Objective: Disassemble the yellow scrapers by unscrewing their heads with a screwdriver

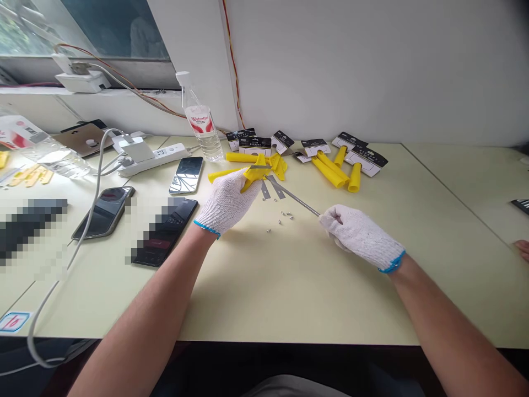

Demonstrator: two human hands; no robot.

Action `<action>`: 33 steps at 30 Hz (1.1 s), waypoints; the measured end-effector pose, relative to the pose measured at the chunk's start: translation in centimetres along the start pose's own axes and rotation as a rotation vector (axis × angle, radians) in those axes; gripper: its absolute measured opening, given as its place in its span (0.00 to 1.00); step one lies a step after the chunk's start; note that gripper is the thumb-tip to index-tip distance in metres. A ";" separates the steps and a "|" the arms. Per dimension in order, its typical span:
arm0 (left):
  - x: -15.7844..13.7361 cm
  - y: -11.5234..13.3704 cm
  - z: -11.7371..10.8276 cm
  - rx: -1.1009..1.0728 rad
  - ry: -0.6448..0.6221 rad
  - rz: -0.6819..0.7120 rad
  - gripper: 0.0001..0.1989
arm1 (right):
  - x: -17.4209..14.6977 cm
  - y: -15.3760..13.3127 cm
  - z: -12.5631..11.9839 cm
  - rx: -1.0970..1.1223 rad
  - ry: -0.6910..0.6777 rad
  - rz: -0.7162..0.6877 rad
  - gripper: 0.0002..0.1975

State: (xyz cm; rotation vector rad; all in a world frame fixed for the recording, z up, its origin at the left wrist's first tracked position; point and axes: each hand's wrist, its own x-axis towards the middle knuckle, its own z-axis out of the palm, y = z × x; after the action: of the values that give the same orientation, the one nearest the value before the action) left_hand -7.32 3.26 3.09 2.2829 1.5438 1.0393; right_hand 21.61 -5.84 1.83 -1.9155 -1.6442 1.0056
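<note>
My left hand (227, 203), in a white knit glove with a blue cuff, is closed around a yellow plastic scraper (255, 173) with a metal blade along its head. My right hand (359, 230), gloved alike, grips a screwdriver (301, 202); its handle is hidden in the fist. The long steel shaft points left, its tip close to the scraper; whether they touch I cannot tell. Flat grey blades (265, 191) lie on the table just below the scraper. Several small screws (284, 214) are scattered between my hands. More yellow scraper parts (279, 165) lie behind.
Yellow tubes (330, 170) and black-and-white header cards (255, 146) lie along the wall. A water bottle (202, 124) stands behind my left hand. Phones (185, 175), a power strip (155, 158) and a white cable (88, 220) occupy the left. Another person's hand (523, 248) shows at the right edge.
</note>
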 end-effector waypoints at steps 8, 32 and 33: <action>0.1 -0.5 0.2 -0.008 0.040 0.016 0.17 | 0.3 -0.1 0.5 0.044 0.092 -0.009 0.31; 0.0 -0.5 0.3 -0.007 0.040 0.013 0.16 | -0.3 -1.0 -0.2 -0.041 0.059 0.004 0.25; 0.0 -0.5 0.3 -0.001 0.041 0.016 0.16 | -0.4 -1.1 -0.1 -0.048 0.055 0.001 0.26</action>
State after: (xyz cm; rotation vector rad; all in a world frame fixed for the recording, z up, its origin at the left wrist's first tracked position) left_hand -7.51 3.56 2.65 2.2905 1.5421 1.0974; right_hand 20.98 -5.96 2.78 -1.9573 -1.6510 0.9135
